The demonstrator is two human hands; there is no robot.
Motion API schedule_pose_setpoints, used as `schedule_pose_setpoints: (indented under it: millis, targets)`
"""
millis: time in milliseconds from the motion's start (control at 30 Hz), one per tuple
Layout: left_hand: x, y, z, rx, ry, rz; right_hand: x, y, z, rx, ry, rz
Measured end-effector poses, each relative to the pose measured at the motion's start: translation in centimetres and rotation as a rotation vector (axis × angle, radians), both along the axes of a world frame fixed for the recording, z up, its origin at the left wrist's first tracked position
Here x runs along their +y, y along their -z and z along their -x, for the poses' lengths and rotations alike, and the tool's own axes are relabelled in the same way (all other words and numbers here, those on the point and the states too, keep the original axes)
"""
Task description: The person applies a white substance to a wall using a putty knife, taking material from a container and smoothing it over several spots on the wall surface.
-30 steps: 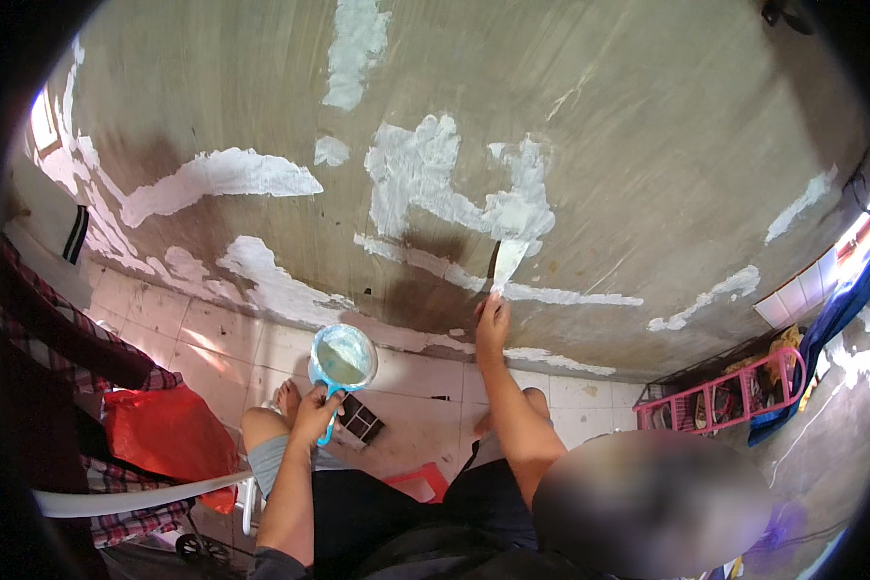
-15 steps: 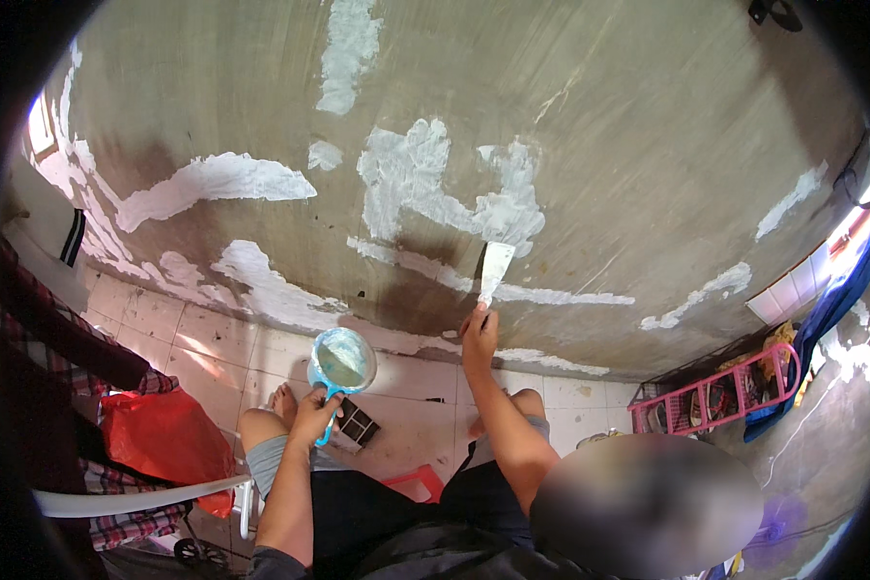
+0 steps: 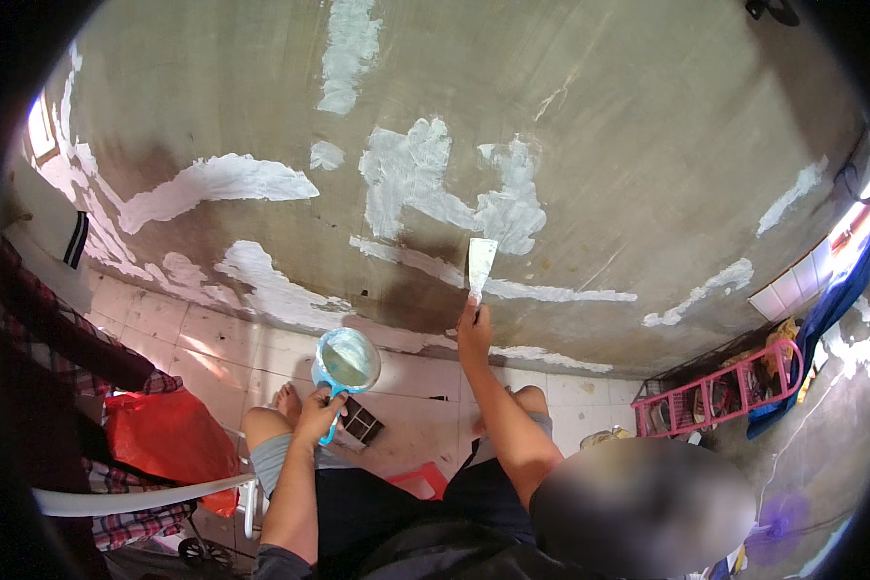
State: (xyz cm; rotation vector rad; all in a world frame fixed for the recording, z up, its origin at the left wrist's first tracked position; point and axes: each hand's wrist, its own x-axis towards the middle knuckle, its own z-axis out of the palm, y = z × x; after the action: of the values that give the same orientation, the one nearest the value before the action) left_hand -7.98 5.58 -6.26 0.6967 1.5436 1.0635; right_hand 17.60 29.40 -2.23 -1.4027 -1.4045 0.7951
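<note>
My right hand is closed round the handle of a putty knife, its wide blade smeared with white. The blade points up at the grey wall, just below a thick white filler patch; whether it touches the wall I cannot tell. In my left hand is the blue handle of a dipper, held upright over the floor with pale filler inside it. A long thin streak of filler runs along the wall behind the knife.
On the right a pink rack leans near the wall with items in it. To the left are a red plastic bag, a white rail and checked cloth. A red stool shows between my legs on the tiled floor.
The putty knife in my right hand has shifted slightly left, off the lower edge of the filler patch, and stands more upright. My left hand with the dipper has barely moved.
</note>
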Motion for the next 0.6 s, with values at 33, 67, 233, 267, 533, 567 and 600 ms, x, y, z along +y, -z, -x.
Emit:
schedule_pose_setpoints:
  millis: [33,67,233,267,533,567,600]
  targets:
    - [-0.1,-0.2,0.0,-0.005,0.002,-0.003,-0.5,0.0,0.1,0.027,-0.007,0.014]
    - [-0.1,-0.5,0.0,0.011,0.005,0.018,-0.7,-0.1,0.2,0.053,-0.013,0.028]
    - [-0.3,-0.6,0.0,0.01,0.005,0.014,1.5,-7.4,2.7,-0.015,0.064,-0.18]
    - [-0.1,-0.8,-0.1,-0.003,0.007,0.009,1.8,-9.3,3.1,-0.071,0.09,-0.196]
    - [0.2,-2.0,-0.6,-0.007,0.017,0.036,2.6,-7.8,2.5,-0.196,0.105,-0.139]
    - [0.2,-1.9,-0.4,0.009,0.03,0.044,2.5,-6.4,2.2,-0.217,0.108,-0.12]
    - [0.1,-1.5,-0.2,0.023,0.036,0.052,2.2,-5.3,2.0,-0.159,0.074,-0.106]
